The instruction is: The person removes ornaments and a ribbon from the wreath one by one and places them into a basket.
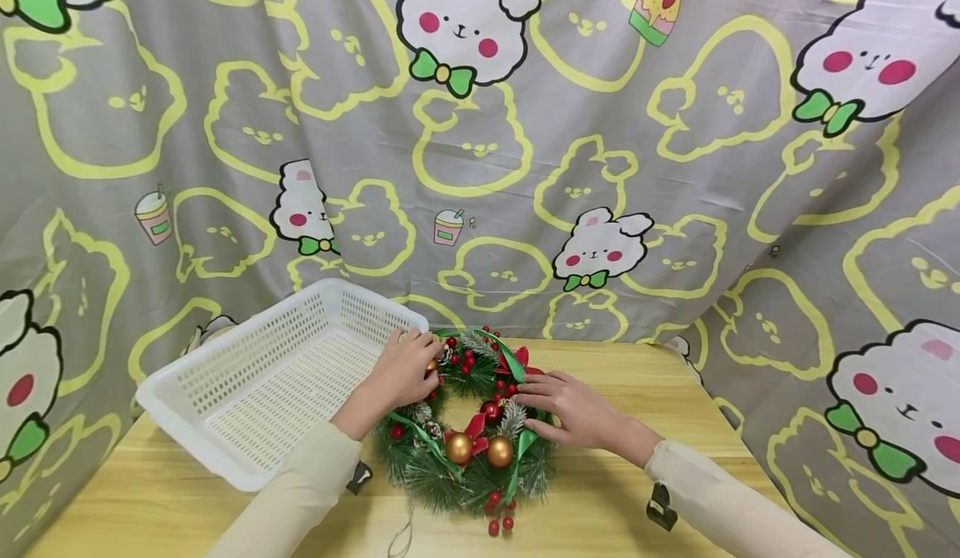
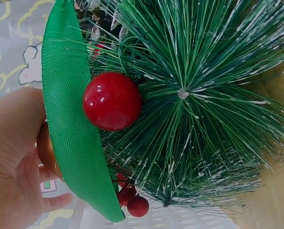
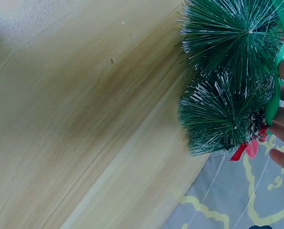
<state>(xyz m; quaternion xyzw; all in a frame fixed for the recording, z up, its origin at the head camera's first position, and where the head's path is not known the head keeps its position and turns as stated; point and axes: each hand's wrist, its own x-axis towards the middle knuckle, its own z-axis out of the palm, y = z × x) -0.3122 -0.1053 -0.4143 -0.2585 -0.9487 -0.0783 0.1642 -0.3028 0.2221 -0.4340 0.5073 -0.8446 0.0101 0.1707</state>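
Judging the wreath [image 1: 442, 491] light, baubles [image 1: 459, 448] fragile, we'd take its sides; near tabletop's back edge [image 1: 615, 353], left hand [image 1: 405, 366] grips it, right hand [image 1: 573, 408] touches, fingers extended.

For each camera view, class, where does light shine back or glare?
Head view: small highlights on the gold balls; left wrist view: pale bright spots on the glossy red ball; right wrist view: whitish glare on the table, upper left corner.
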